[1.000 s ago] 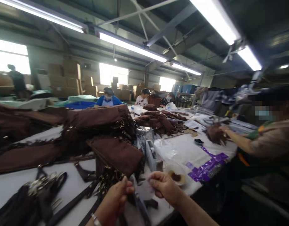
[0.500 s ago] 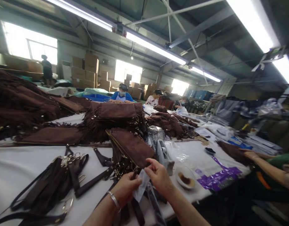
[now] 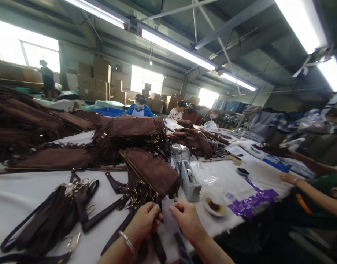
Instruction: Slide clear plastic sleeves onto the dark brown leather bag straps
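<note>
In front of me my left hand (image 3: 147,219) and my right hand (image 3: 187,220) face each other, fingers pinched. Between them hangs a thin, translucent plastic bag (image 3: 168,218); each hand pinches one side of it. A dark strip shows through its lower part, but I cannot make out what it is. Just beyond my hands lies a brown fringed bag (image 3: 154,170) with a gold zip and metal clips. Dark brown straps (image 3: 159,247) hang below my left hand. A grey tape dispenser (image 3: 190,183) stands beyond my right hand.
Bundled brown straps with gold clasps (image 3: 55,209) lie left on the white-covered table (image 3: 17,187). Stacked fringed bags (image 3: 130,128) rise behind. To the right are a bowl with brown residue (image 3: 214,203), purple tape (image 3: 252,203) and a co-worker's hand (image 3: 288,178).
My hands have moved slightly down and apart, and the plastic bag between them is spread straighter. The co-worker at right has lifted a brown piece away from the table. The view has shifted slightly.
</note>
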`<state>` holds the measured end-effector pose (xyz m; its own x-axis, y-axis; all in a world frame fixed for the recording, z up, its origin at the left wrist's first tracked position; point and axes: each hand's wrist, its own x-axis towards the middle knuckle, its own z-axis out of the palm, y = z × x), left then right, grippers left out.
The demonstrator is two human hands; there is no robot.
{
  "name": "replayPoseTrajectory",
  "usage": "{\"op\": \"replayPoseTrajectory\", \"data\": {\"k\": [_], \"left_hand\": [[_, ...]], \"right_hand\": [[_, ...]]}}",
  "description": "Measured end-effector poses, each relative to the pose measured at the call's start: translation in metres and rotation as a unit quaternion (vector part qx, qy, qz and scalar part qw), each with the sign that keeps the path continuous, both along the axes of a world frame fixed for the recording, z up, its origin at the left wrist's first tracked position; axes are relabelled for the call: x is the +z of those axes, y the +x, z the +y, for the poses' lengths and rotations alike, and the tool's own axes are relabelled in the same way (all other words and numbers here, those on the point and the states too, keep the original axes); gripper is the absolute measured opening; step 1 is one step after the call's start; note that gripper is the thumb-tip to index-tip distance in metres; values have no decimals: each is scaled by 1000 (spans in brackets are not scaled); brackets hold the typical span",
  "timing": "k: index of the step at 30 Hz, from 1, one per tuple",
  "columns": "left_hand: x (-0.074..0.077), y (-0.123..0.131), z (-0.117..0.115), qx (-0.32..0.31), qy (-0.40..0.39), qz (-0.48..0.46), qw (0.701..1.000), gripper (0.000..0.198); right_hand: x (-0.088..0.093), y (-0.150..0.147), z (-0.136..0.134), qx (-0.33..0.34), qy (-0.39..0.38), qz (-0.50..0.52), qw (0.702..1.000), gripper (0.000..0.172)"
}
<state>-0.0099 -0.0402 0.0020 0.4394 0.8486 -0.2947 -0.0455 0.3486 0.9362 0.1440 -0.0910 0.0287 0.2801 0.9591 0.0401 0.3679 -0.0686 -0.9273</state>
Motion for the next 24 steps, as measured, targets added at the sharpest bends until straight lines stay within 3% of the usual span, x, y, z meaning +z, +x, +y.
{"op": "replayPoseTrajectory", "data": {"k": [4, 9, 15, 24], "left_hand": [[20, -18, 6, -57, 72, 103, 990, 37], [40, -17, 13, -83, 68, 75, 991, 36], [37, -7, 10, -60, 136, 122, 981, 30], [41, -8, 4, -44, 125, 127, 983, 24]], "right_hand": [[-4, 7, -19, 10, -53, -52, 997, 19], [-14, 5, -34, 41, -48, -72, 995, 17], [-16, 5, -34, 38, -48, -51, 997, 17], [-12, -5, -31, 50, -82, 80, 992, 20]]}}
